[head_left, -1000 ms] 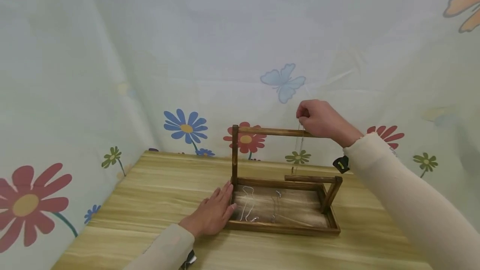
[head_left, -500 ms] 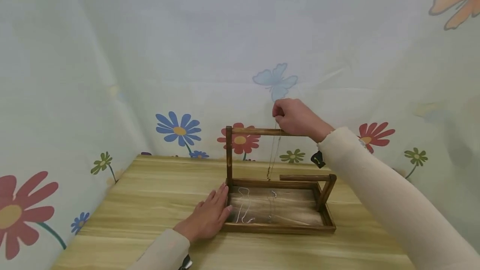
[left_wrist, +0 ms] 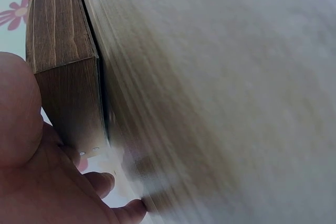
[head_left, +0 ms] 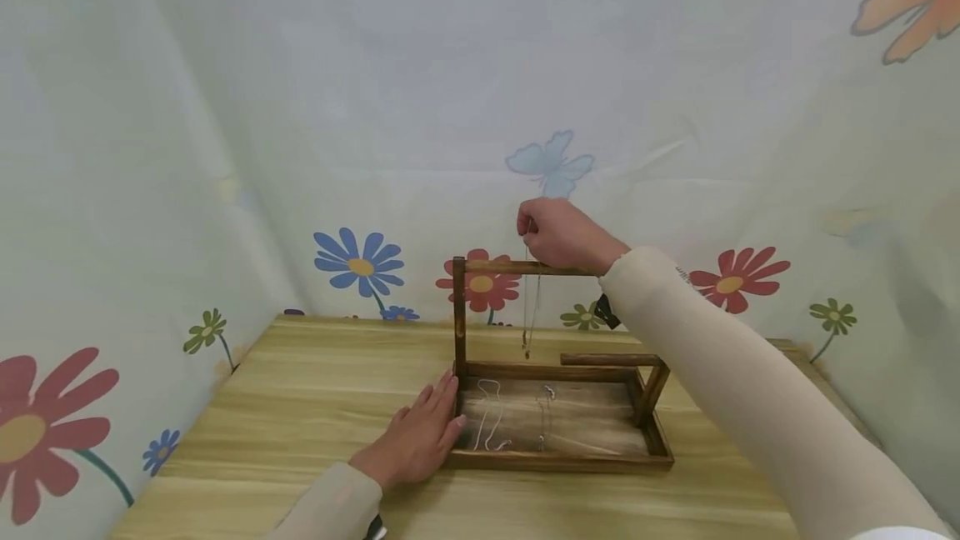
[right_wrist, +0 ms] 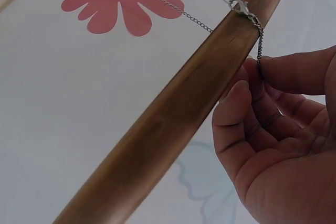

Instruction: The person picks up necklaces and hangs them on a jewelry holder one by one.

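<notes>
floral cloth (head_left: pixel 420 65) behind, pale wood-grain table (head_left: pixel 337 390) below, dark wooden stand (head_left: pixel 555 463) set on it. your left hand (head_left: pixel 420 436) lies against the stand's left end, fingers straight, grasping nothing; looks like a brace, there to keep the frame from sliding. your right hand (head_left: pixel 566 233) is up at the top bar (head_left: pixel 497 267), fingertips pinching a fine chain (right_wrist: pixel 260 40). you hold it high, probably so the strands hang clear of the tray (head_left: pixel 600 415) and untangled. position: at the top bar, left of the low bar's (head_left: pixel 607 359) tip. in the right wrist view one strand, with its clasp (right_wrist: pixel 239 6), crosses the bar's near face; another passes behind. whether the bar bears any weight, can't tell. the chain's long axis runs near plumb, strands converging at the bottom, pointing down toward the tray's back edge; the top bar lies crosswise to it. on the tray floor, a silver chain (head_left: pixel 502 445) and a thinner chain (head_left: pixel 550 392), both stretched front to back.
</notes>
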Available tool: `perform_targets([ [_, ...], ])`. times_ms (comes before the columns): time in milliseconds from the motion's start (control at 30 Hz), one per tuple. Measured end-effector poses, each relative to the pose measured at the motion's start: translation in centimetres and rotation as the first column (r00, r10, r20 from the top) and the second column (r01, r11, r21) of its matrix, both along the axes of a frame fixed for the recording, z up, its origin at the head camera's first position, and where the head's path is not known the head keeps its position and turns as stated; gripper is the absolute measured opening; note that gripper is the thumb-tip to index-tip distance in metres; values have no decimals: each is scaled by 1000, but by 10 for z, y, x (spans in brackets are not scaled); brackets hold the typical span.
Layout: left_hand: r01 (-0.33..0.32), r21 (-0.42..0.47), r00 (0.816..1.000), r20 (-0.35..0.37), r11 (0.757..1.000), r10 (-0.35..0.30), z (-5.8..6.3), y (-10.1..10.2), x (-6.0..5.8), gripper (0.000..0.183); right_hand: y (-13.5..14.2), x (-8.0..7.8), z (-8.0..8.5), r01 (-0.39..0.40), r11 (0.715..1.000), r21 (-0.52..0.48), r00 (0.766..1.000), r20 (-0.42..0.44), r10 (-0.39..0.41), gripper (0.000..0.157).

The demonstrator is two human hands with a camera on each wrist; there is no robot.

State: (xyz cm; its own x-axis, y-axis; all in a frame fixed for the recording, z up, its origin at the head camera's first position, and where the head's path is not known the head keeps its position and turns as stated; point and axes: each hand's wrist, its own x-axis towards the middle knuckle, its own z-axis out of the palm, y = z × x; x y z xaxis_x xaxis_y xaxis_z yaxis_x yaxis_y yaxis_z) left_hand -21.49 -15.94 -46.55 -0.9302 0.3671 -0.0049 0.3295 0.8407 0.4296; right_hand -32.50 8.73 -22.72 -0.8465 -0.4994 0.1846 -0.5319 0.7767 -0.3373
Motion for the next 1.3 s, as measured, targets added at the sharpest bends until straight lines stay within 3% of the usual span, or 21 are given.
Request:
perform_targets([
  [367, -8, -2, 1000, -1, 1000, 8, 1, -1, -1, 65, -26, -13, 4, -14, 1000, 27, 1000, -9, 14, 28],
  [700, -16, -12, 1000, -11, 1000, 16, 4, 0, 3, 64, -46, -16, 5, -15, 999, 42, 1000, -4, 15, 30],
  [967, -19, -26, 1000, -18, 1000, 18, 4, 1, 2, 64, -58, -19, 5, 21, 998, 65, 1000, 8, -21, 21],
  [1200, -15, -20, 1000, -9, 1000, 15, 4, 1, 3, 65, -66, -17, 3, 37, 996, 87, 997, 60, -43, 2],
  [1300, -16, -24, 1000, -8, 1000, 16, 5, 2, 1, 65, -67, -16, 4, 40, 995, 97, 997, 61, -46, 8],
])
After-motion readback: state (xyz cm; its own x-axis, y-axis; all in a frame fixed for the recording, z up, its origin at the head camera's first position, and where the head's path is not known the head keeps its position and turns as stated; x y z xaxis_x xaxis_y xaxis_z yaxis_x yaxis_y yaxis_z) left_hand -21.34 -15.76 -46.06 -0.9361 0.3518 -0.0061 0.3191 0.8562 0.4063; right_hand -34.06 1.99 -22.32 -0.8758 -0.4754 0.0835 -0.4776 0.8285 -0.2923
